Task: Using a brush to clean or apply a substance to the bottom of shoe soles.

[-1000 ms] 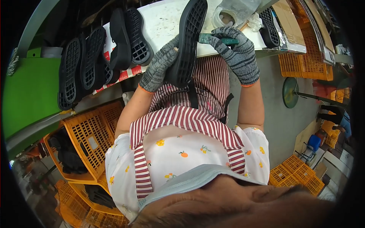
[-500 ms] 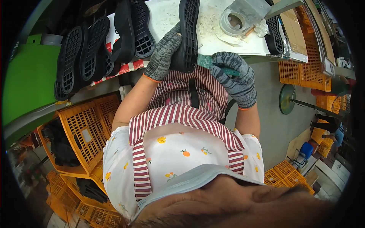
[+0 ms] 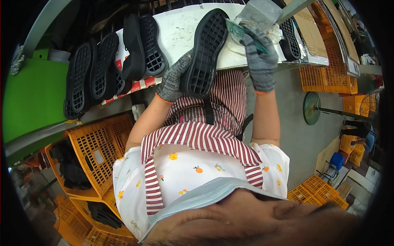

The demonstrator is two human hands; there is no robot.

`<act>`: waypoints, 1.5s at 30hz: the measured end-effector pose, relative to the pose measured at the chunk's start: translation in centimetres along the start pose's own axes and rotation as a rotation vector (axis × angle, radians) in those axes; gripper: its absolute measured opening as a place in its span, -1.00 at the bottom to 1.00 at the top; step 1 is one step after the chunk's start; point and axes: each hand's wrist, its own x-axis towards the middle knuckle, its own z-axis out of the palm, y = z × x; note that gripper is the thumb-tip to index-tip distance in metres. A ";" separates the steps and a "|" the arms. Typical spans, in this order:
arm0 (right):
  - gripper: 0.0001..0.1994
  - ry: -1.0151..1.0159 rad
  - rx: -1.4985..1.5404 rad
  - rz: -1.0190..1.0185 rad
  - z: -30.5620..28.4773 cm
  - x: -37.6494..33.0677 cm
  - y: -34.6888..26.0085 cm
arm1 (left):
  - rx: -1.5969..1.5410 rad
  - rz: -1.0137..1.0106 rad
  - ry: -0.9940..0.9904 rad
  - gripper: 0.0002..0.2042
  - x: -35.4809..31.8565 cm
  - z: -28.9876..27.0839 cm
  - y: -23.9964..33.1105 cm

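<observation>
In my gloved left hand is a black shoe sole, gripped by its near left edge. It leans over the front of the white tabletop, its gridded, hollowed side facing up. My gloved right hand, slightly blurred, closes around a flat green translucent brush. The brush's wide end lies just right of the sole's far part; whether the two touch is unclear. Behind that hand, a clear plastic container stands on the table, partly hidden.
More black soles stand along the table's left edge, and another sole lies at the right. Orange crates holding black pieces sit at lower left. A green surface extends far left. A round green base stands right; another person is farther off.
My right hand has moved away from me with the brush, from the sole's near end toward the container. The sole has come nearer me and its gridded face has turned upward.
</observation>
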 end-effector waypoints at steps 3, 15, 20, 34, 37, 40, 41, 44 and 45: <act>-0.76 -0.145 -0.207 -0.203 1.1 0.9 1.1 | -0.207 -0.142 -0.119 -0.53 -0.4 0.5 0.1; -0.77 -0.573 0.196 0.244 0.3 -4.4 -5.6 | -0.457 0.001 -0.019 -0.60 1.0 -2.4 0.0; -0.82 -0.086 0.522 0.525 0.5 -3.4 -5.1 | -0.391 0.045 -0.123 -0.55 1.3 -4.1 -1.5; -0.88 -0.273 0.277 0.229 3.5 -5.0 -7.1 | -0.543 -0.025 -0.209 -0.61 0.7 -3.7 -1.5; -0.87 -0.368 0.281 0.186 3.0 -4.8 -7.8 | -0.680 -0.043 -0.325 -0.60 0.9 -4.2 -1.4; -0.87 -0.209 0.637 0.454 2.3 -4.3 -8.2 | -0.646 0.055 -0.333 -0.59 0.9 -3.8 -1.4; -0.87 -0.222 0.647 0.451 1.9 -4.3 -7.8 | -0.345 0.177 -0.308 -0.58 0.8 -3.6 -1.3; -0.83 0.008 0.711 0.317 0.4 -4.0 -6.6 | 0.566 0.495 -0.190 -0.54 0.6 -2.1 -0.5; -0.82 0.030 0.692 0.312 -0.2 -3.9 -6.2 | 0.872 0.585 -0.140 -0.53 0.6 -1.6 -0.2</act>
